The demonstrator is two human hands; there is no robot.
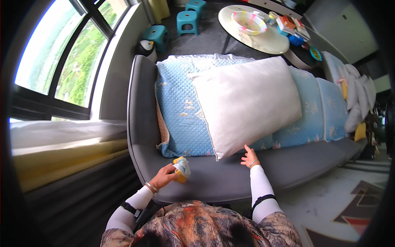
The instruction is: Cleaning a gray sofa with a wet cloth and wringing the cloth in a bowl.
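My left hand (162, 176) grips a small yellow object partly wrapped in white plastic or cloth (182, 169); what it is exactly cannot be told. It is held above the grey sofa backrest (222, 180). A large white pillow (247, 100) lies at a slant on the blue quilted sofa cover (180, 123). Close to the pillow's near edge, my right hand (249, 158) has its fingers apart and nothing in it. Whether a fingertip touches the pillow is unclear.
To the left, a grey armrest (140, 117) rises beside curtains (71, 139) and a window. Beyond the sofa stand teal plastic stools (187, 23), a penguin-shaped bin (146, 49) and an oval table (228, 18) bearing a basin (249, 23). Several cushions (358, 95) are heaped at the far right.
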